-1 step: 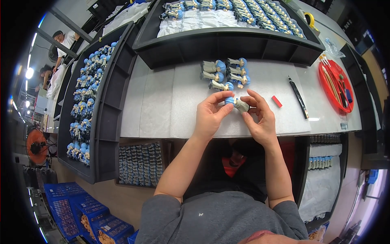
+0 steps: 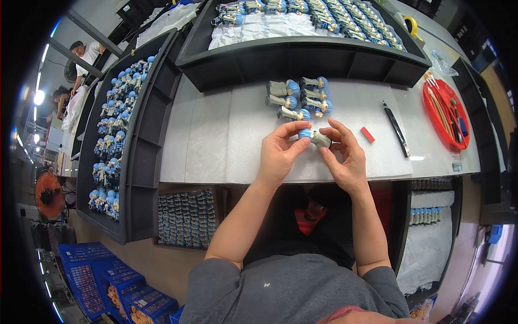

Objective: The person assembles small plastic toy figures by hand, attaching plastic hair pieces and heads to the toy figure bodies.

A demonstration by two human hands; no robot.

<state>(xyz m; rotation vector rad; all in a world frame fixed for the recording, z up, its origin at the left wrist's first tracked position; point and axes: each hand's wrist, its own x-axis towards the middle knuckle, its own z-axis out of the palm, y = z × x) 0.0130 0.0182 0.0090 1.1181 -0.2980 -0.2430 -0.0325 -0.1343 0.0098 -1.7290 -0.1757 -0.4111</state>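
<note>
A small figurine (image 2: 320, 139) with blue hair and a pale grey-white body lies sideways between my hands, just above the table's near part. My left hand (image 2: 280, 151) pinches its head end between thumb and fingers. At the other end, the curled fingers of my right hand (image 2: 346, 159) close around the body and feet, which they partly cover. Right beyond my fingertips, several like figurines (image 2: 290, 101) rest on their sides in two short columns on a white foam sheet (image 2: 248, 146).
A black crate (image 2: 302, 62) of figurines stands at the back, another crate (image 2: 139, 178) at the left. To the right lie a red block (image 2: 367, 134), a black pen-like tool (image 2: 396, 128) and a red tray (image 2: 431, 110) of brushes. Below the table are more figurine trays (image 2: 187, 218).
</note>
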